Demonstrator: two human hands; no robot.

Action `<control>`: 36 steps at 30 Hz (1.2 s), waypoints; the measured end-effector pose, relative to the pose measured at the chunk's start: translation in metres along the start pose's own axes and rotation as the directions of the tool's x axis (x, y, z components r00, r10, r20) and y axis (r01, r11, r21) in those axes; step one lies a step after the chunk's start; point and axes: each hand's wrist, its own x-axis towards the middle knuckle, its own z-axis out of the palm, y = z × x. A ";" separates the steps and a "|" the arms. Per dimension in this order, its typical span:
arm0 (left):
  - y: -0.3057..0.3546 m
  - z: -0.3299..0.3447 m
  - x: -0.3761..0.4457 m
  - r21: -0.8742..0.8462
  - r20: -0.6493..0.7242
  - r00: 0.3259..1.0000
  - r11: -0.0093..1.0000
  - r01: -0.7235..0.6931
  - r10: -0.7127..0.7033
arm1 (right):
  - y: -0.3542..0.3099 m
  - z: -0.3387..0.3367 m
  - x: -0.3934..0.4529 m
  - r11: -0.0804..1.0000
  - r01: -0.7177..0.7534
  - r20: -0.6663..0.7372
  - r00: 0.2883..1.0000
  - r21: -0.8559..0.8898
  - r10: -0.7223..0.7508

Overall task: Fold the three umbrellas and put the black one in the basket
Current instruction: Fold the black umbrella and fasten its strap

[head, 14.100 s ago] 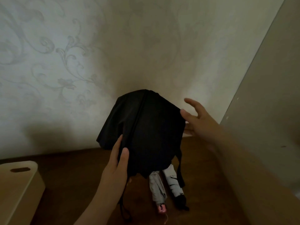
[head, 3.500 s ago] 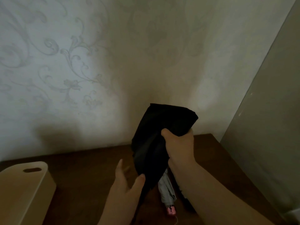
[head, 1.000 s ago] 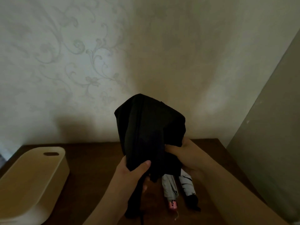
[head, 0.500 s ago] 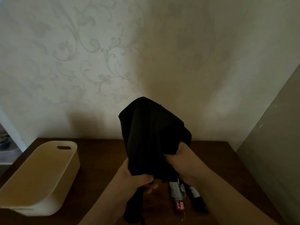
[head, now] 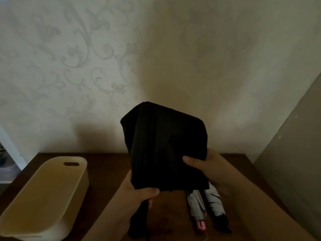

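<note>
I hold the black umbrella (head: 165, 145) upright over the dark wooden table (head: 107, 171), its canopy bunched but still loose. My left hand (head: 139, 193) grips its lower edge from below. My right hand (head: 206, 166) pinches the cloth on its right side. Behind it two folded umbrellas lie side by side on the table: a grey one with a pink handle (head: 198, 206) and a pale one with a black handle (head: 215, 202). The cream basket (head: 52, 188) stands at the table's left, with nothing visible inside.
A patterned wall runs along the table's back edge. A grey panel (head: 295, 171) rises at the right side of the table. At the far left, beyond the table, some blurred objects show in a gap.
The view has swung left and down, so more of the basket shows. My right hand has shifted its grip up the umbrella's right side and the canopy looks flatter.
</note>
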 end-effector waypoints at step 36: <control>0.013 -0.075 0.039 0.068 -0.303 0.933 0.981 -0.180 0.193 | -0.028 0.053 0.053 0.971 0.145 -0.079 0.984 -0.190 -0.163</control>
